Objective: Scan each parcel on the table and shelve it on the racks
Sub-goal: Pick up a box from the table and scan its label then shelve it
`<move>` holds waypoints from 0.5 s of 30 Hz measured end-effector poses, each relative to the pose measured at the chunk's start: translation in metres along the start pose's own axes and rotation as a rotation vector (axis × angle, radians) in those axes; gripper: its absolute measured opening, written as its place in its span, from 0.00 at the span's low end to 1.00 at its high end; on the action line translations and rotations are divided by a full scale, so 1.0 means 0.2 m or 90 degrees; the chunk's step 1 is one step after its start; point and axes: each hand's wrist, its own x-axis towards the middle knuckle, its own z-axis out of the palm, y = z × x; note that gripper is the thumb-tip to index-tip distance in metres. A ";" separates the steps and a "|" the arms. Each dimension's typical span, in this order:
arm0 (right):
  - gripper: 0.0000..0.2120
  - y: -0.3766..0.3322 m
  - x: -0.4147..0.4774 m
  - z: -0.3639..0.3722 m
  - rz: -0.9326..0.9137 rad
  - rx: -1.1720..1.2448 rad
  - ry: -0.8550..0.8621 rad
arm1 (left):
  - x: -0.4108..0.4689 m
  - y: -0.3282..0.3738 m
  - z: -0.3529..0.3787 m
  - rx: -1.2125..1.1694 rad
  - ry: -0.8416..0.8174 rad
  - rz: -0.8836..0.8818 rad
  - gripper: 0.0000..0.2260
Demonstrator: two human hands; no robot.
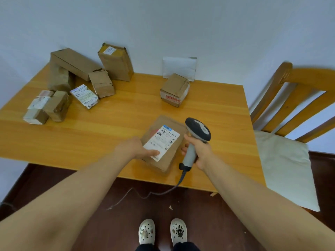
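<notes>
Near the front edge of the counter (101,134), right of centre, my left hand (133,148) grips the labelled brown parcel (164,142) by its left side, thumb pressed flat on the white label. My right hand (202,151) is curled round the handle of the barcode scanner (198,130), whose head is just beside the parcel's right edge. More cardboard parcels (101,84) crowd the far left corner; one small box (175,89) sits near the far edge.

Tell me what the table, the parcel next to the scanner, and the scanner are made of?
The table looks like wood under glossy varnish: grain streaks and shiny reflections show. The parcel seems matte brown cardboard or kraft paper, with creased edges and a white paper label. The scanner is probably moulded plastic, smooth, grey and dark.
</notes>
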 end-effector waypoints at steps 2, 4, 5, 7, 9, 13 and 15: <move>0.12 0.05 -0.02 -0.01 0.031 -0.037 -0.017 | 0.01 -0.03 0.02 -0.140 -0.030 -0.013 0.38; 0.13 0.10 -0.03 -0.02 0.059 -0.063 -0.037 | 0.01 -0.04 0.05 -0.285 -0.041 -0.036 0.39; 0.14 0.13 -0.04 -0.01 0.068 -0.072 -0.039 | 0.02 -0.05 0.07 -0.353 -0.043 -0.043 0.39; 0.15 0.15 -0.04 0.03 0.067 -0.080 -0.032 | 0.02 -0.06 0.11 -0.492 -0.049 -0.055 0.38; 0.16 0.15 -0.04 0.08 0.056 -0.087 -0.032 | 0.01 -0.07 0.14 -0.620 -0.055 -0.071 0.35; 0.16 0.08 -0.04 0.16 0.022 -0.101 -0.070 | -0.05 -0.10 0.14 -0.789 -0.017 -0.086 0.27; 0.14 0.03 -0.06 0.20 -0.003 -0.091 -0.095 | -0.07 -0.13 0.12 -0.877 -0.057 -0.086 0.25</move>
